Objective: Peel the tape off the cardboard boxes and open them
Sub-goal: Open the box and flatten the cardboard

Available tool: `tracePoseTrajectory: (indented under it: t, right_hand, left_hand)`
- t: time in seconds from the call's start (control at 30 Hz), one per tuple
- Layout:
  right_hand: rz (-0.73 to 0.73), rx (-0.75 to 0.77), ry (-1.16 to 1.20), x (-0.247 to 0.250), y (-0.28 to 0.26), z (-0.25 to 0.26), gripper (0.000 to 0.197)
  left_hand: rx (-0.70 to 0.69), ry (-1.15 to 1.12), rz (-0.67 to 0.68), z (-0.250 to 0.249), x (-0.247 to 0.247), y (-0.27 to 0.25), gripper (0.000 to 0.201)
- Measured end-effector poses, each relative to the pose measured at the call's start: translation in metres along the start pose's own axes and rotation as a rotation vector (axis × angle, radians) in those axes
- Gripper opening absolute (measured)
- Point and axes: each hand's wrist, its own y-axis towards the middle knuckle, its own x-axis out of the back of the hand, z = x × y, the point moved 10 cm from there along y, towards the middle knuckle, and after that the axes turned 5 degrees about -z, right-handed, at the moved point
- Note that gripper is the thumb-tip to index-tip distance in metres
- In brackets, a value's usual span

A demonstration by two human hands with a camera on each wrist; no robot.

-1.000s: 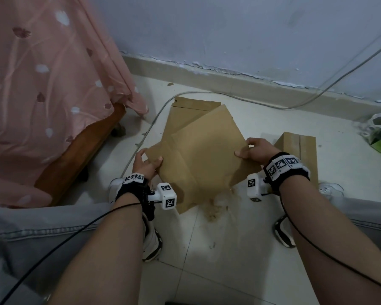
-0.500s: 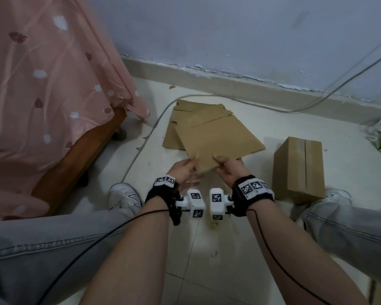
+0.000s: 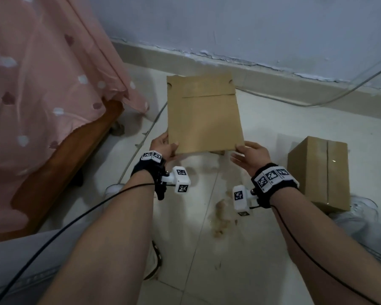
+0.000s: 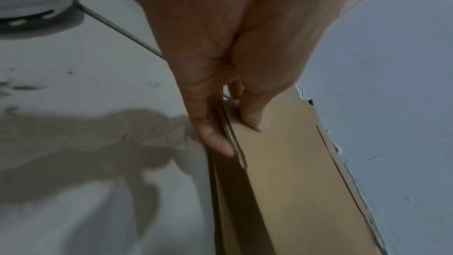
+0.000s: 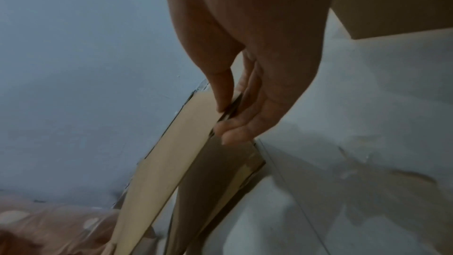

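Observation:
A flattened brown cardboard box [image 3: 204, 115] is held flat above the floor, its far flap toward the wall. My left hand [image 3: 171, 146] pinches its near left corner, with the thumb [image 4: 255, 119] on top and the fingers [image 4: 215, 141] under the layered edge of the cardboard [image 4: 294, 172]. My right hand [image 3: 240, 150] pinches the near right corner; there the thumb [image 5: 220, 92] lies on the sheet [image 5: 171, 152] and the fingers [image 5: 235, 129] curl beneath. A closed cardboard box [image 3: 319, 172] with a taped centre seam stands on the floor to the right of my right wrist.
A bed with a pink spotted cover [image 3: 42, 95] and a wooden frame [image 3: 59, 164] fills the left side. A grey cable [image 3: 317, 102] runs along the wall's base and down under the cardboard. A brown stain [image 3: 222, 219] marks the tile between my arms. My shoes and knees flank the spot.
My hands have moved apart from the middle of the near edge to its two corners. The flattened box has turned square to me and now covers the cardboard lying behind it.

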Motion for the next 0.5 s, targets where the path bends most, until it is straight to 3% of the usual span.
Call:
tracePoseTrajectory:
  t: [0.07, 0.23, 0.5]
  right_hand:
    - [0.022, -0.022, 0.033, -0.010, 0.007, -0.003, 0.031]
    - [0.034, -0.084, 0.026, -0.041, 0.018, -0.023, 0.032]
    - [0.004, -0.090, -0.037, -0.049, 0.033, -0.037, 0.028]
  left_hand:
    - [0.018, 0.027, -0.083, -0.001, 0.007, 0.013, 0.046]
    - [-0.034, 0.397, -0.227, -0.011, 0.018, 0.036, 0.062]
    - [-0.023, 0.434, -0.193, 0.012, 0.015, 0.057, 0.066]
